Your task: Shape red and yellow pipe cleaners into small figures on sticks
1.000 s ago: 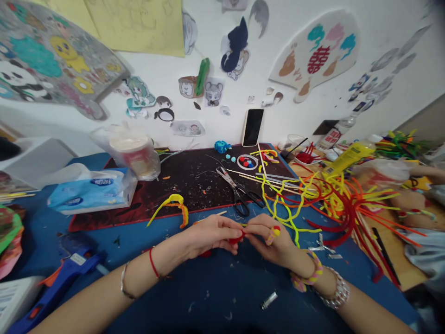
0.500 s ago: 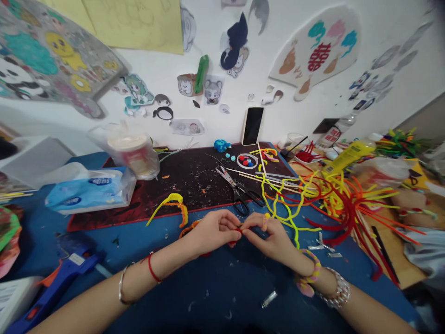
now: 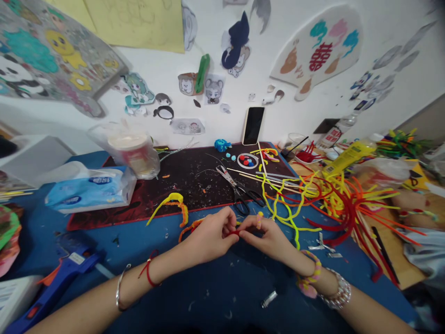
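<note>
Blue tabletop beneath: left hand and right hand, close together, both pinch a red pipe cleaner.

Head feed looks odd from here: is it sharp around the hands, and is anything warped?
Head view: the left hand and right hand look reasonably sharp, without harsh glare; wide-angle distortion tilts the panda poster and stretches the left forearm toward the bottom corner.

The red chenille pipe cleaner is looking fuzzy and matt. The steel scissor blades are gleaming.
</note>
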A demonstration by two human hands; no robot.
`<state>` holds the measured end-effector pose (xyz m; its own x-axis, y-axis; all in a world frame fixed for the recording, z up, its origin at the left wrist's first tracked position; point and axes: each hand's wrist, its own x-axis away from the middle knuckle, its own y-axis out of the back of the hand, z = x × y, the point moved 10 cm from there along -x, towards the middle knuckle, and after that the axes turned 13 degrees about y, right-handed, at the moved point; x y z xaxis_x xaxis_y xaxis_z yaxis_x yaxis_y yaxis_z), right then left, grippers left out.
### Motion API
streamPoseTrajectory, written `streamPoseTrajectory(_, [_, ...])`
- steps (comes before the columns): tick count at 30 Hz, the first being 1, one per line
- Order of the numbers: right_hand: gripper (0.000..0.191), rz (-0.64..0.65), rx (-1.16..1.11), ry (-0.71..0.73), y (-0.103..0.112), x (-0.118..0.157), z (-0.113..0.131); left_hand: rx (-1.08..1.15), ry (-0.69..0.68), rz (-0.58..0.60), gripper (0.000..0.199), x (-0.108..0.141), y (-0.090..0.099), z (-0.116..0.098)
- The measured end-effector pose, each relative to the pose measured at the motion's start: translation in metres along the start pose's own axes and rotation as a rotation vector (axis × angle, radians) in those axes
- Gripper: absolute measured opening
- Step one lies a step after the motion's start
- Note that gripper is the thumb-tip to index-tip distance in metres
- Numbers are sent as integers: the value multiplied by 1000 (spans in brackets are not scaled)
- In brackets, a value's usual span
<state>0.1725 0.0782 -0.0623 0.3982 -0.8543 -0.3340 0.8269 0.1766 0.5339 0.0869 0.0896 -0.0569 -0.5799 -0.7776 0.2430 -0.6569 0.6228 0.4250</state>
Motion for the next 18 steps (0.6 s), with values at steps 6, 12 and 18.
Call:
streamPoseTrajectory(6, [14, 91, -171, -153, -12, 4, -16, -330, -127, -78, 8, 7, -3, -12])
streamPoseTrajectory(12, [18, 159, -359, -267, -29, 13, -33, -628, -331, -55, 16, 18, -26, -21])
streamPoseTrajectory(18, [13, 142, -391, -268, -30, 13, -34, -947, -534, -35, 16, 29, -44, -30])
